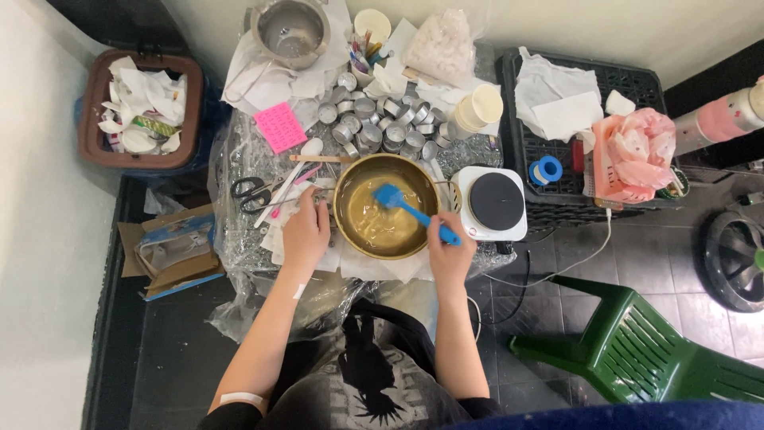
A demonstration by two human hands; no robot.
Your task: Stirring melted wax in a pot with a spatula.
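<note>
- Right hand (450, 256) has its grip closed round the handle end of a blue spatula (407, 207), fingers wrapped tight. The forearm comes straight up from the body and the wrist is bent a little inward over the bowl's edge.
- Left hand (305, 236) lies flat-ish against the left outside of the brass bowl (362, 239), fingers loosely curled. It's steadying the bowl more than gripping it, so that grip is pretty much open. The arm runs up from lower left and has a small white plaster on the forearm.
- The spatula slants up-left from the hand, and its blue head sits inside the bowl, touching the pale glossy liquid near the upper middle.
- The bowl sits mid tabletop (239, 255) on white paper and crinkly clear plastic wrap.
- Just right of the bowl: a small white hot plate (495, 202) with a black round top.
- Left of the bowl: black scissors (250, 192) and a wooden stick.
- Further back: a heap of small metal cups (374, 123), a pink sticky pad (280, 126) and a steel pot (290, 30).
</note>
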